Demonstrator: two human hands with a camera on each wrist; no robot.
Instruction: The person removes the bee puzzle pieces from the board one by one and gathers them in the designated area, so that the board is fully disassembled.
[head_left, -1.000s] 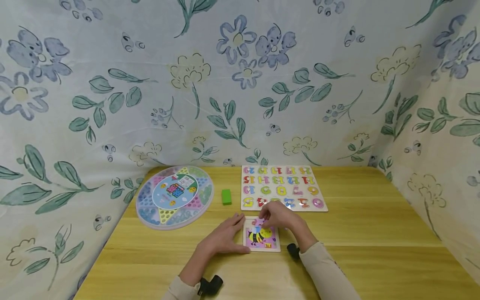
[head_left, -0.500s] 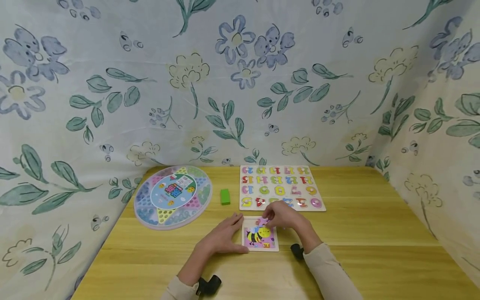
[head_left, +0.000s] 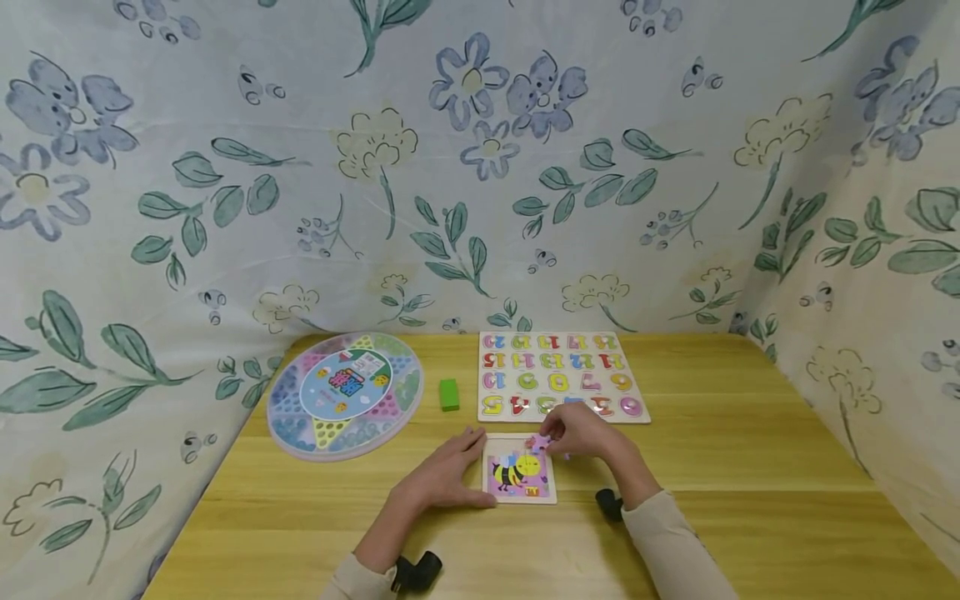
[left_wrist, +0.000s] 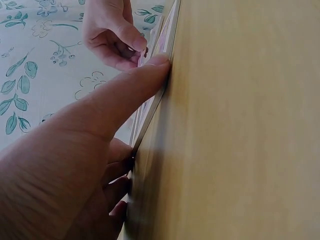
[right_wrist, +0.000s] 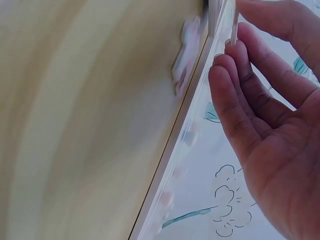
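Observation:
A small square bee jigsaw puzzle (head_left: 517,477) lies on the table in a pale wooden tray. Bare wood shows at its upper left. My left hand (head_left: 444,477) rests along the tray's left side, its thumb (left_wrist: 135,80) at the near edge and its fingers spread toward the far corner. Over the upper right of the tray, my right hand (head_left: 583,432) pinches a pink puzzle piece (head_left: 537,443) between thumb and fingers. That piece is seen edge-on in the right wrist view. Another puzzle piece (right_wrist: 186,56) lies on the table beside the tray.
Behind the tray is a number puzzle board (head_left: 558,371). A green block (head_left: 449,395) stands farther left, next to a round Chinese checkers board (head_left: 288,417). Floral cloth (head_left: 480,242) hangs behind the wooden table (head_left: 750,467).
My right hand has moved slightly right, bringing the pink piece from the upper middle of the tray toward its upper right corner. The left hand stays in place.

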